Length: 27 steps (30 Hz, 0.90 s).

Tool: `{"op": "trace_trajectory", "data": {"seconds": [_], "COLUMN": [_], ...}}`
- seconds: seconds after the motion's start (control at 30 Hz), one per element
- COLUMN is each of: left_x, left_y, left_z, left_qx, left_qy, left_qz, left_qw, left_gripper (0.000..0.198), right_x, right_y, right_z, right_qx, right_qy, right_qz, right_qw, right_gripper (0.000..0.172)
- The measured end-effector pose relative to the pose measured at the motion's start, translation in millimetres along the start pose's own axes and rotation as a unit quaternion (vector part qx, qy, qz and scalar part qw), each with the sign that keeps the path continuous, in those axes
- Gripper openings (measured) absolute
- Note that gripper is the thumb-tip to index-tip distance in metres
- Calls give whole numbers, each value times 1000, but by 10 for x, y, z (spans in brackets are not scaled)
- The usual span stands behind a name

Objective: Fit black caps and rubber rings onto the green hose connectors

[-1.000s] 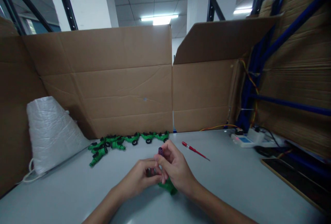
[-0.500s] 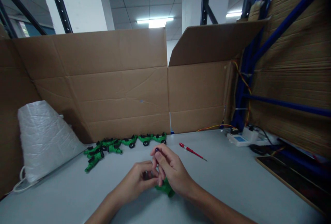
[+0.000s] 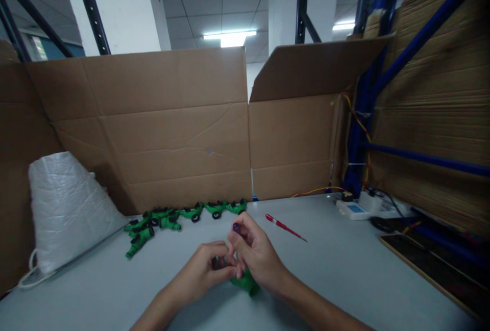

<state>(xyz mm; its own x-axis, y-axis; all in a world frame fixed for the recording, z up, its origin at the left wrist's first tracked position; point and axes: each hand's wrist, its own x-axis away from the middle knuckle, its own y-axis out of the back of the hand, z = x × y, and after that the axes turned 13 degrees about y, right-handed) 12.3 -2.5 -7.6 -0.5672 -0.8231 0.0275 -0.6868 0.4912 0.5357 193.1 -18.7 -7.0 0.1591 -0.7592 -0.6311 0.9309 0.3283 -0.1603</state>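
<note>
My right hand (image 3: pixel 262 257) is closed, with thumb and fingers pinching a dark, round-ended object (image 3: pixel 236 227). Only its rounded top shows; the rest is hidden in the fingers, so its kind is unclear. Low in front of me, my left hand (image 3: pixel 201 271) is closed too, its fingertips meeting those of the right. Under both hands is a green toy vehicle part (image 3: pixel 247 284), partly covered; the left fingers appear to grip its near side. Beyond my right hand, a red screwdriver (image 3: pixel 285 227) lies on the grey table (image 3: pixel 325 280).
Several green toy vehicles with black wheels (image 3: pixel 191 212) line the back left of the table. A white padded bag (image 3: pixel 71 213) stands at left. Cardboard walls (image 3: pixel 179 137) enclose the back. On the right are a power strip (image 3: pixel 354 209) with cables and a dark, flat board (image 3: pixel 424 264).
My right hand tilts slightly, and the dark round end has shifted a little right and down. The left hand stays almost in place. The whole view has moved slightly.
</note>
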Motion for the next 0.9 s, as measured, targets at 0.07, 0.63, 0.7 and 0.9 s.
{"op": "trace_trajectory", "data": {"seconds": [0.07,0.63,0.7,0.9], "left_x": [7,19,17,15], "left_y": [0,-9,-9,5], "left_z": [-22,12,15,14], "left_qx": [3,35,33,24], "left_qy": [4,-4,-3,-2], "left_qz": [0,17,14,12], "left_qw": [1000,999,999,1000], "left_gripper": [33,31,31,33], "right_x": [6,33,31,21], "right_y": [7,8,10,15], "right_z": [-10,-2,1,19], "right_qx": [2,29,23,47], "right_qy": [1,3,1,6], "right_qz": [1,3,2,-19], "right_qw": [1000,1000,1000,999], "right_gripper": [40,33,32,34]}}
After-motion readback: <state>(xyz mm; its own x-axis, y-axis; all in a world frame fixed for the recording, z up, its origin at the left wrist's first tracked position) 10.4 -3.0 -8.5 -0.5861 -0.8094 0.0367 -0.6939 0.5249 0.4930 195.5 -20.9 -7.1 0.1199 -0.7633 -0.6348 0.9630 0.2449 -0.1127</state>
